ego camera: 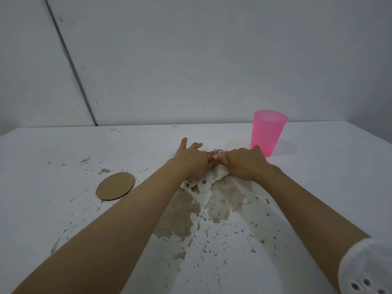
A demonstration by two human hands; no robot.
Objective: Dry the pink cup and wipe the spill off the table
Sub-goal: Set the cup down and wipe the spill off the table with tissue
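Grey painted wall [212, 60] at back, w/ a thin dark cable [70, 60] running diagonally down its left side to the rear edge of a white counter [318, 177]. The counter top is scuffed, w/ small flecks all over.

Translucent pink plastic cup [267, 132] stands upright at right rear of the counter, mouth up, near the wall. Can't see any contents through the plastic.

Both bare forearms reach fwd to the centre. Left hand [192, 161] and right hand [244, 165] lie palm-down side by side on a white crumpled paper tissue [214, 176], touching each other over it. Left fingers [184, 142] are straight and spread, pressing flat, not gripping. Right fingers [220, 159] bend in towards the left hand at the tissue's far edge; can't tell if they pinch it or just press. One right fingertip shows just in front of the cup's base, contact unclear.

Brownish blotchy stain [180, 213] spreads from under the tissue towards the near edge, between the two forearms, w/ smaller specks around it. Wet or dry: can't tell.

Round flat brown cardboard disc [115, 186] lies left of the left forearm, apart from it. White perforated sleeve [369, 266] covers the right upper arm at bottom right corner.
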